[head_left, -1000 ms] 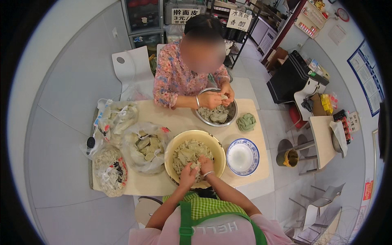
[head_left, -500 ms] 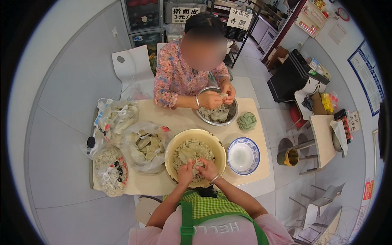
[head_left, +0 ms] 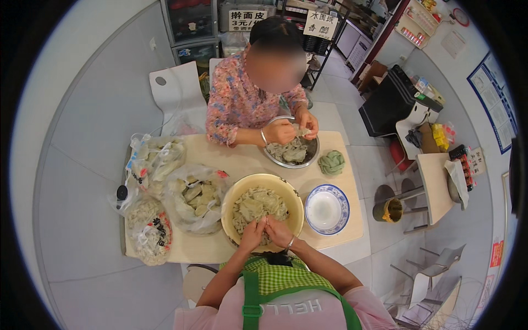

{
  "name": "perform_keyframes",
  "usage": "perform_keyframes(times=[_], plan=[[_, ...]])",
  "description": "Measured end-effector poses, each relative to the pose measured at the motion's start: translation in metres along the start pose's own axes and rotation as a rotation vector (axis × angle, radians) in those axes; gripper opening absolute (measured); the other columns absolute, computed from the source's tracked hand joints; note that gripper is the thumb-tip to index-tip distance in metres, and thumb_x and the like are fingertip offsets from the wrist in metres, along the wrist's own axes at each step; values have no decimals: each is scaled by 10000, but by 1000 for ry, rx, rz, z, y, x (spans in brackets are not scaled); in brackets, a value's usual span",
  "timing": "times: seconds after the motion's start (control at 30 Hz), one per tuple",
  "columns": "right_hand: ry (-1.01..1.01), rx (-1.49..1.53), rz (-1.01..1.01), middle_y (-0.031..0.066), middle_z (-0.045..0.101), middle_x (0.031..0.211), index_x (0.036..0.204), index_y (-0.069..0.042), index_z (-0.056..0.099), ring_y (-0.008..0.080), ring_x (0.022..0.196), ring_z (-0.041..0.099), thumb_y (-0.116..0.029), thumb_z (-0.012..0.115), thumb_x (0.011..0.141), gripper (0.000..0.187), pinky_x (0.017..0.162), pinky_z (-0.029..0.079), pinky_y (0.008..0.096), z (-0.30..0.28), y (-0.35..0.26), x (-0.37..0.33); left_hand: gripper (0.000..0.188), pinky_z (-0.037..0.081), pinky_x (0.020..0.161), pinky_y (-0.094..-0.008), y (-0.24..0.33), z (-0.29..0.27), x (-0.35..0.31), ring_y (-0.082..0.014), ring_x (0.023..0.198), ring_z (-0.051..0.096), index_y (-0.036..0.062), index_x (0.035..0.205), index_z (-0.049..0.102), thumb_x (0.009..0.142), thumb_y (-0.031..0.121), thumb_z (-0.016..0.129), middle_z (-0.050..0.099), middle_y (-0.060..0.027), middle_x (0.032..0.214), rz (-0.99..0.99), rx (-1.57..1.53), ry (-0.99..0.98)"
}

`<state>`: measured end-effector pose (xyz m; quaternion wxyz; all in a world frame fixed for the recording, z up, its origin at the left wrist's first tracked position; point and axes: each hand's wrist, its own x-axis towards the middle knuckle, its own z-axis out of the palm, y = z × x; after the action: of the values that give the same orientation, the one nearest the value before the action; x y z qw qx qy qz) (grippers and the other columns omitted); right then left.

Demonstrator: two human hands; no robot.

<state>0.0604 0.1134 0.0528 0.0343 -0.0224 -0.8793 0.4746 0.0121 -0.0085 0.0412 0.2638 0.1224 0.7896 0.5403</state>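
Note:
My left hand [head_left: 253,234] and my right hand [head_left: 279,231] meet over the near part of a cream-yellow basin [head_left: 295,199]. Their fingers are pinched together with fingertips touching, and whatever is between them is hidden. Below and beyond them in the basin lies a heap of soft, ragged grey-green pieces [head_left: 258,202]. Across the table, a person [head_left: 236,104] in a flowered top pinches a similar pale piece with both hands [head_left: 306,125] above a steel bowl [head_left: 275,159], which holds more such pieces.
To the basin's left stand an open plastic bag [head_left: 198,201] of greenish pieces and two more filled bags [head_left: 159,159], [head_left: 147,234]. On its right are a blue-and-white bowl [head_left: 327,209] with whitish contents and a crumpled green cloth [head_left: 331,163]. The table's right edge [head_left: 360,206] lies just beyond.
My hands have drawn together, fingertips now meeting where a pale piece showed between them before. The other person's hands have shifted slightly over the steel bowl.

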Motion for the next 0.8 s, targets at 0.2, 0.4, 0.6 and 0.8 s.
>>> perform_keyframes(times=[0.2,0.4,0.6,0.8], plan=[[-49,-5,319,236,540,739,986,-16,349,423,651,508,-108,427,800,221,567,397,470,4,-13,4,442,371,533,-417,-2,4,0,-359,579,487,-33,688,461,885,356,388,488,-232,626,17,137,-1],[313,-21,260,209,554,734,963,-29,451,389,637,532,-67,435,766,202,565,417,440,5,36,8,268,392,555,-389,-19,8,-2,-260,619,509,-37,946,462,875,199,358,524,-176,756,-75,-48,30],[41,240,282,152,569,783,1003,-42,518,299,669,550,-14,470,745,264,615,442,365,-15,13,4,296,414,683,-344,29,-7,-7,-168,809,470,5,1134,397,882,152,349,481,-73,950,-464,-703,-19],[102,-166,-25,164,560,810,980,-36,521,324,784,540,-68,551,698,285,681,436,379,2,1,0,285,423,701,-356,-10,7,1,-167,853,462,52,1131,418,908,224,382,481,-53,986,-415,-1075,-182]])
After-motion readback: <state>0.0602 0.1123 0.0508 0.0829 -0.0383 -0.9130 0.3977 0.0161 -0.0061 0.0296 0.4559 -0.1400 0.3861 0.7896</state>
